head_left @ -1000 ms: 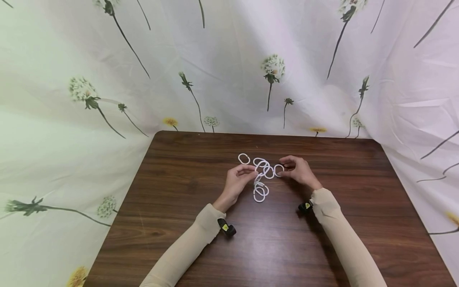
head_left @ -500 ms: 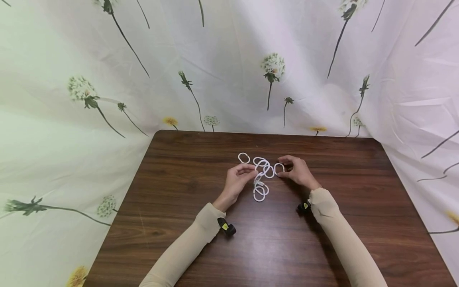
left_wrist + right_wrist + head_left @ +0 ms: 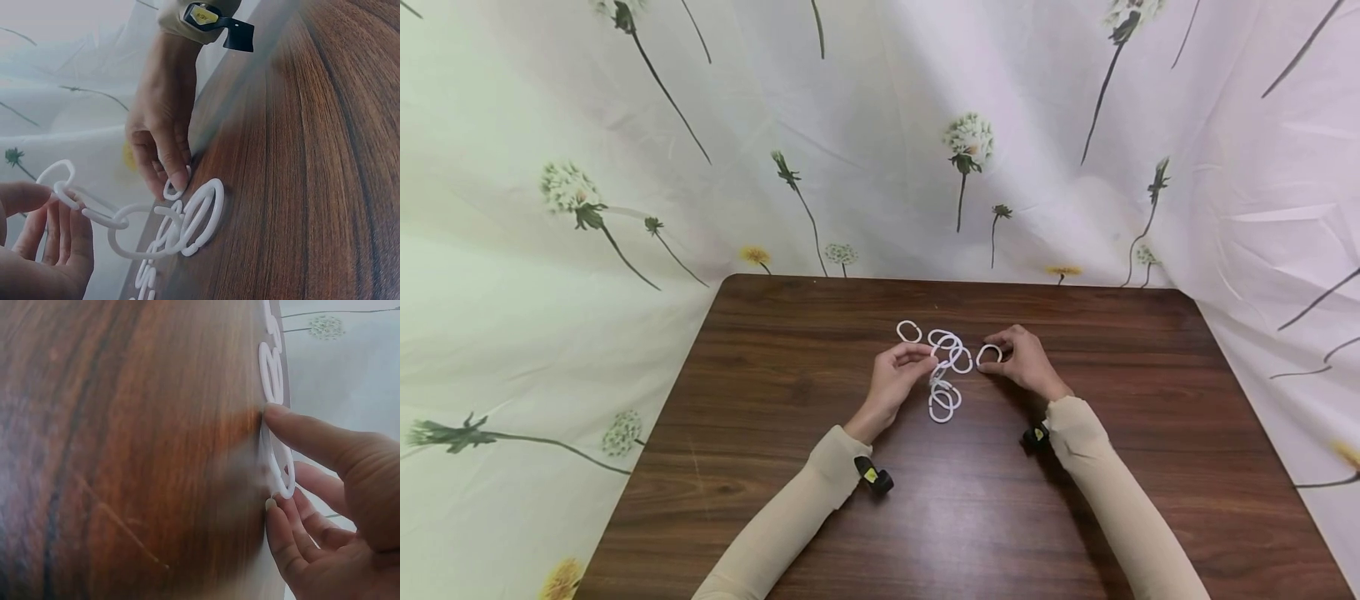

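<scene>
In the head view, my left hand (image 3: pixel 895 383) pinches part of a chain of white oval plastic links between thumb and fingers. The left wrist view shows linked pieces hanging from those fingers, with an open-gapped link (image 3: pixel 112 240) reaching down to others on the table. To the right, my right hand (image 3: pixel 1028 365) holds a separate white link (image 3: pixel 289 489), thumb at one end and fingers at the other, at the tabletop. Several more white links (image 3: pixel 942 422) lie overlapped between the hands; which ones are joined is hard to tell.
A single loose white link (image 3: pixel 898 330) lies beyond the left fingertips. The dark wood-grain table (image 3: pixel 790 400) ends at a back edge close behind the links. A white cloth with printed flowers (image 3: pixel 880 192) hangs around it.
The link in my right hand has shifted slightly right and turned, and a gap now shows between it and the pile. My left hand keeps nearly the same place.
</scene>
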The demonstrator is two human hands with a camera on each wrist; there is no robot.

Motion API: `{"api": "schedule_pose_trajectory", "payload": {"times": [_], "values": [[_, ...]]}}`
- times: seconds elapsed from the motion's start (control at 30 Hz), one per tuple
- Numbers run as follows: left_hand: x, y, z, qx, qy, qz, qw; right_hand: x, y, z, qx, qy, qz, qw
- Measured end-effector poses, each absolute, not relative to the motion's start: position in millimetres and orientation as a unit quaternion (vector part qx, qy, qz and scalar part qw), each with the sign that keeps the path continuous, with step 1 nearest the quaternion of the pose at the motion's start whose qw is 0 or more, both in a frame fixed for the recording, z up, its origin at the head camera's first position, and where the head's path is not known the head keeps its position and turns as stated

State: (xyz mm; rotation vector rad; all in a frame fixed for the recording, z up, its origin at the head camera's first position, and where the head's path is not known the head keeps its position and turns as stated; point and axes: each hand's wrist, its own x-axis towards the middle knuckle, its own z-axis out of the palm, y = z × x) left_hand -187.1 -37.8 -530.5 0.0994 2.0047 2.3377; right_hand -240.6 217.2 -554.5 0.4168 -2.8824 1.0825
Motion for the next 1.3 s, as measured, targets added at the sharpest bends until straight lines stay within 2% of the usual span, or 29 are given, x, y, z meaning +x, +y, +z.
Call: {"api": "schedule_pose_trajectory", "payload": {"times": [0.13,0.4,0.9,1.3], "values": [[-186.3,-38.1,-530.3,0.03,0.651,0.758,0.029,-239.2,218.5,-553.8,0.131,-0.927,0.35,0.017],[-185.7,-38.9,-531.6,0.027,0.651,0.758,0.033,-237.5,223.2,-553.8,0.124,-0.918,0.372,0.052],[-185.7,-38.5,-532.5,0.028,0.651,0.758,0.037,-233.2,227.4,-552.9,0.072,-0.873,0.483,-0.008],[-184.7,-37.2,-531.0,0.023,0.65,0.758,0.04,-229.8,227.4,-544.8,0.057,-0.852,0.518,0.039]]}}
